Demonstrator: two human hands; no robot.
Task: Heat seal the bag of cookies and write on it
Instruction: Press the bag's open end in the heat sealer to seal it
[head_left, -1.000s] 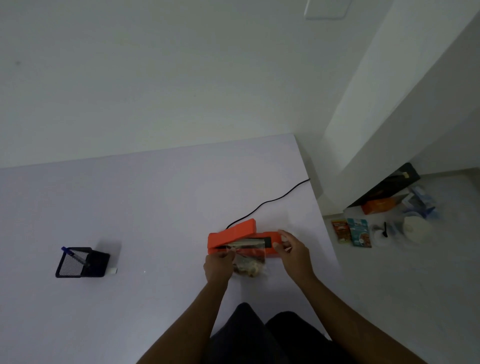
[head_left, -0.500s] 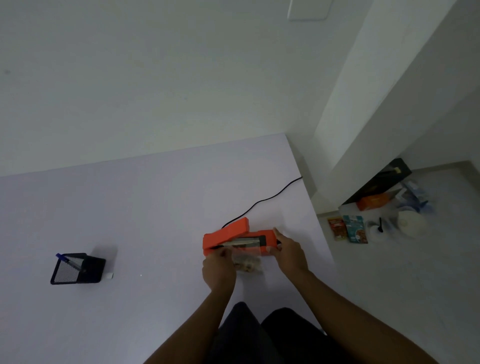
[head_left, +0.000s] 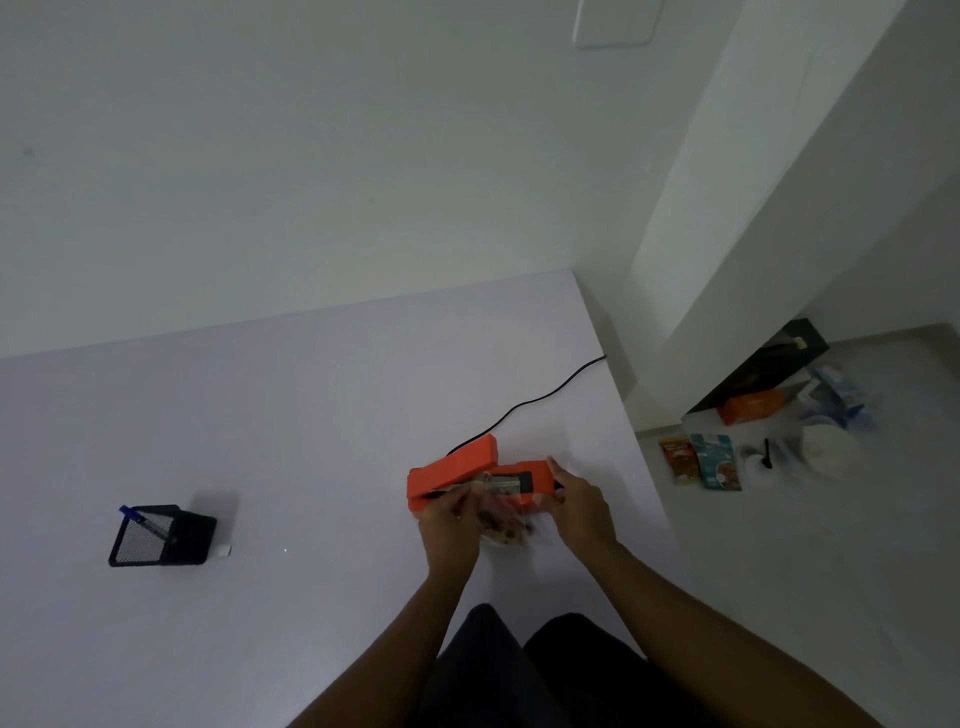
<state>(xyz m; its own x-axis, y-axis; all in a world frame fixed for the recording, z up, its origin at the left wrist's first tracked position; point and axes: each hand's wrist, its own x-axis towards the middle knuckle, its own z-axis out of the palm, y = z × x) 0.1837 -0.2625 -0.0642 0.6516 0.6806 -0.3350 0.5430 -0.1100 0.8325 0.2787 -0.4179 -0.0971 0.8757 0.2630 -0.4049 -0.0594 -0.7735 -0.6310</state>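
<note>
An orange heat sealer (head_left: 457, 470) sits on the white table (head_left: 291, 426) with its lid raised at the left. A clear bag of cookies (head_left: 501, 522) lies with its top edge across the sealer's bar. My left hand (head_left: 449, 530) pinches the bag's left top corner. My right hand (head_left: 579, 506) holds the bag's right top corner against the sealer's right end. A blue pen (head_left: 136, 519) stands in a black mesh holder (head_left: 161, 535) far left on the table.
The sealer's black cord (head_left: 545, 397) runs back right off the table edge. On the floor to the right lie snack packets (head_left: 701, 460), an orange box (head_left: 753, 405), a black box (head_left: 763, 369) and white containers (head_left: 826, 449). My dark-clothed knees (head_left: 519, 670) are below the table edge.
My hands have shifted the bag slightly along the sealer bar, its top edge lying further over the bar. The camera has tilted a little; the sealer and pen holder stay put.
</note>
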